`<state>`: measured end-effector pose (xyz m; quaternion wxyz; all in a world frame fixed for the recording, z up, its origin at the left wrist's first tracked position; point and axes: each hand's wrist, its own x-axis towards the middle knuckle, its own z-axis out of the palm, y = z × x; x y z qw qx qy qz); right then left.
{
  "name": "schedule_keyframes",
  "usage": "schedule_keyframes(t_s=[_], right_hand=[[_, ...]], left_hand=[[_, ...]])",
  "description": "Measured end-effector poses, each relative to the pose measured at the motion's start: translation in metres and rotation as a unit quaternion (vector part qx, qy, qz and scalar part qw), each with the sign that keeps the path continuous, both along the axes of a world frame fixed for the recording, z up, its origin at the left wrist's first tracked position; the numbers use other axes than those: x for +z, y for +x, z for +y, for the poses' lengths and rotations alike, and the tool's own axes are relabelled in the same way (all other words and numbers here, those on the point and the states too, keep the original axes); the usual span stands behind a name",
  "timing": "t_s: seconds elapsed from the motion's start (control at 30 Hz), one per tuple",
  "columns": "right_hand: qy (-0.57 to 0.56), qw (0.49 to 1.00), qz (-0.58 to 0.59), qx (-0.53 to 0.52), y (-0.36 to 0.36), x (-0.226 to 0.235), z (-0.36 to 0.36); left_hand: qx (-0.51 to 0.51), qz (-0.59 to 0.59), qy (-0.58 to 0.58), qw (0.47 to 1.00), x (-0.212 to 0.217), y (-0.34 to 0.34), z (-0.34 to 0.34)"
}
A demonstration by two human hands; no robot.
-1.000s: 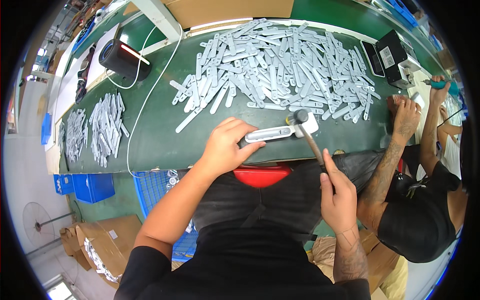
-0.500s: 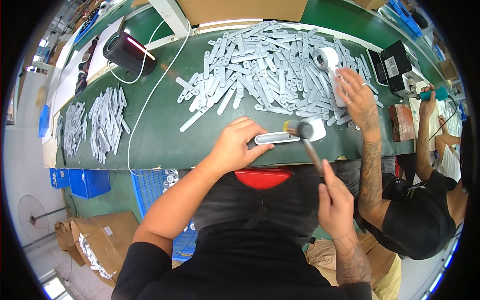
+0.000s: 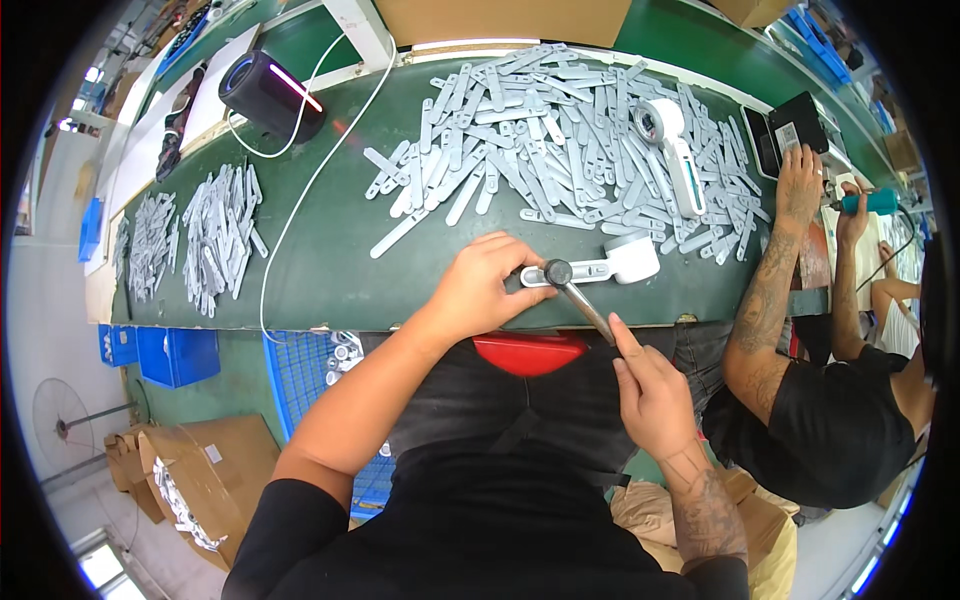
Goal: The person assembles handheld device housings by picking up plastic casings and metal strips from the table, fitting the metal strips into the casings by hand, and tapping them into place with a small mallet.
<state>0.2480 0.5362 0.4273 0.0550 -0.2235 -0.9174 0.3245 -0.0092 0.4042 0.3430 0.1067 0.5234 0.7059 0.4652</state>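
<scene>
My left hand (image 3: 482, 287) is closed on the left end of a white long-handled housing with a round head (image 3: 632, 260), lying at the table's front edge. My right hand (image 3: 655, 400) grips a hammer (image 3: 588, 309) by its handle. The hammer's dark round head is over the housing's handle, close to my left fingertips; whether it touches cannot be made out. Beyond my hands spreads a big pile of grey flat strips (image 3: 545, 165). A similar white round-headed device (image 3: 686, 175) rests on the pile's right side.
At left stand a black cylindrical speaker (image 3: 268, 100) and smaller heaps of strips (image 3: 218, 235); a white cable (image 3: 300, 200) crosses the green table (image 3: 340, 270). To the right, a co-worker's hand (image 3: 800, 185) is at a black box (image 3: 800, 125), near another person's hand with a teal power tool (image 3: 880, 202).
The hammer has moved left along the housing, from near its round head toward my left fingers. The co-worker's hand has left the device on the pile and moved right to the black box.
</scene>
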Motion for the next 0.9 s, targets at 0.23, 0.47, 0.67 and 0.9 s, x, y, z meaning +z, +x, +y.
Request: schedule_keyframes(t_s=[0.23,0.47,0.67,0.9], right_hand=[[-0.008,0.994,0.105,0.012,-0.006,0.001,-0.005],[-0.005,0.998,0.068,0.014,-0.003,0.002,-0.005],[0.022,1.000,-0.003,0.008,0.009,0.002,0.005],[0.003,0.991,0.123,-0.054,0.030,0.003,-0.001]], left_hand=[[0.003,0.011,-0.006,1.000,-0.005,-0.001,0.001],[0.018,-0.021,-0.012,1.000,-0.003,0.001,-0.001],[0.012,-0.053,-0.021,0.998,-0.004,0.003,0.002],[0.009,-0.026,-0.024,0.999,-0.006,0.003,0.000]])
